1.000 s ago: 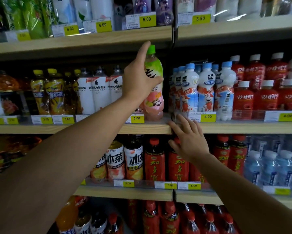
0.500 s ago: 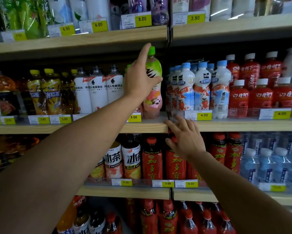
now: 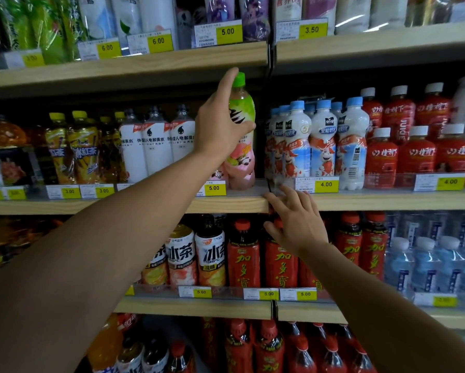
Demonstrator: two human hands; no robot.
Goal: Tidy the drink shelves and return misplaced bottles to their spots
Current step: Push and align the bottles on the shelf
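Observation:
A pink drink bottle (image 3: 241, 157) with a green cap and green shoulder label stands upright at the right end of the left middle shelf (image 3: 226, 204). My left hand (image 3: 220, 125) grips its upper half, thumb on the right side and forefinger up beside the cap. My right hand (image 3: 296, 222) is spread with relaxed fingers, its fingertips touching the clear front rail of the shelf just right of the bottle, and it holds nothing. Its palm covers part of the red bottles (image 3: 243, 262) one shelf lower.
White bottles with blue caps (image 3: 323, 141) stand right of the shelf divider, then red bottles with white caps (image 3: 414, 152). White electrolyte bottles (image 3: 156, 146) and yellow-capped tea bottles (image 3: 83, 152) stand to the left. Water bottles (image 3: 427, 267) fill the lower right shelf.
Both hands hold nearly the same pose. The view has shifted slightly, and the pink bottle stays upright on the shelf in my left hand.

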